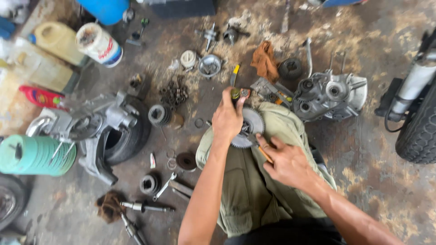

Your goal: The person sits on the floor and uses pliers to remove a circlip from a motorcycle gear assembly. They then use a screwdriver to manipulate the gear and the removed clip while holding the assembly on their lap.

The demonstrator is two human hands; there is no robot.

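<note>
My left hand (227,119) is closed around a round toothed metal gear assembly (251,127) held over my knee in olive trousers. A green-and-black handle sticks up from that fist. My right hand (287,159) grips a thin tool with an orange shaft (265,154), its tip at the gear's lower rim. Both forearms reach up from the bottom of the view.
An engine case half (329,94) lies at the right, another engine block on a tyre (106,129) at the left. Gears, rings, wrenches, rags and small parts litter the stained concrete floor. Jugs and a bucket (99,44) stand top left; a motorcycle wheel (420,131) far right.
</note>
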